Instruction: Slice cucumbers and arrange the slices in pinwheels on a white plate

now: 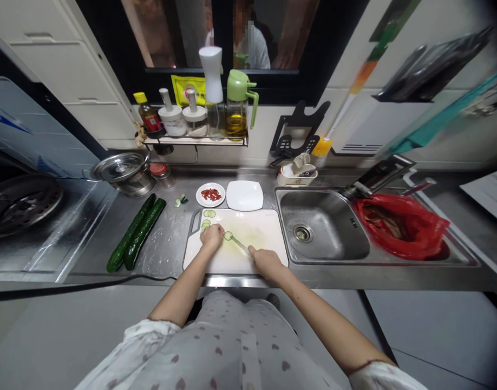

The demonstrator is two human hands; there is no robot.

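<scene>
My right hand (pixel 268 264) grips the handle of a knife (pixel 241 246) over the white cutting board (pixel 259 225). At the blade's tip a round cucumber slice (pixel 228 236) shows. Close to the left of it, my left hand (pixel 211 237) is closed, its fingers curled together above the board; whatever they hold is hidden. Behind that hand, several thin cucumber slices (pixel 210 214) lie near the board's left end. Two whole cucumbers (pixel 141 230) rest side by side on the steel counter to the left.
Behind the board stand a small plate (pixel 200 199) of chopped red pieces and a white plate (pixel 244 195). A sink (pixel 327 227) adjoins on the right, with a red plastic bag (pixel 403 227) beyond. Cucumber scraps (pixel 181 201), a lidded pot (pixel 129 173) and a condiment shelf (pixel 200 141) are behind.
</scene>
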